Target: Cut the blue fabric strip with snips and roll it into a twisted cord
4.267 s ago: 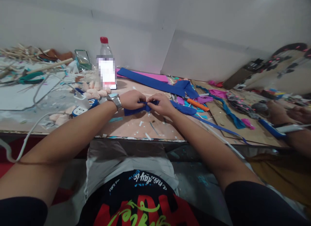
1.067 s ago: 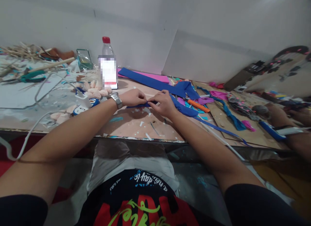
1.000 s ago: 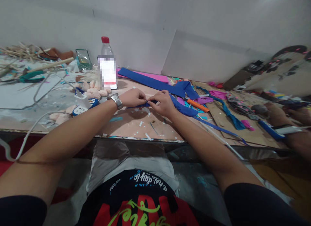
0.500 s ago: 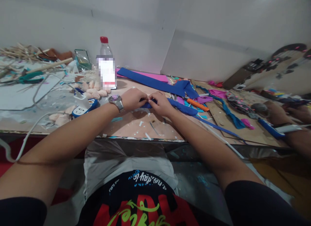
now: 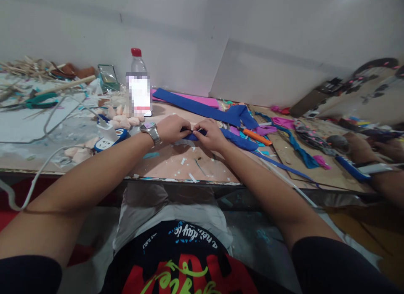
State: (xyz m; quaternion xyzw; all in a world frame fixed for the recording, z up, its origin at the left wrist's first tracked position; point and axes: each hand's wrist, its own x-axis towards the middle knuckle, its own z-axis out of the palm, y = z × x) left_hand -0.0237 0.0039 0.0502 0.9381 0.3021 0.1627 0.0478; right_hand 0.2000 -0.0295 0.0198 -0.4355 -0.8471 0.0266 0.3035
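Over the middle of the table, my left hand (image 5: 173, 129) and my right hand (image 5: 208, 134) meet at the fingertips. Both pinch a strip of blue fabric (image 5: 238, 139), which shows below the fingers and runs off to the right behind my right hand. The exact grip is partly hidden by the fingers. Just behind lies a longer folded blue cloth band (image 5: 195, 107) on top of a pink strip (image 5: 205, 101). An orange utility knife (image 5: 257, 136) rests right of my right hand, among teal and purple scraps.
A phone (image 5: 139, 94) leans on a red-capped bottle (image 5: 136, 52). Left are a blue-and-white power strip (image 5: 110, 141), pale peach pieces (image 5: 121, 117), a cable and green-handled pliers (image 5: 41, 101). Cardboard (image 5: 287, 155) and fabric pieces lie right, where another person's hand (image 5: 360, 146) works.
My right fingers have lifted slightly and opened a small gap from the left fingertips, still at the blue fabric. The table things stay put.
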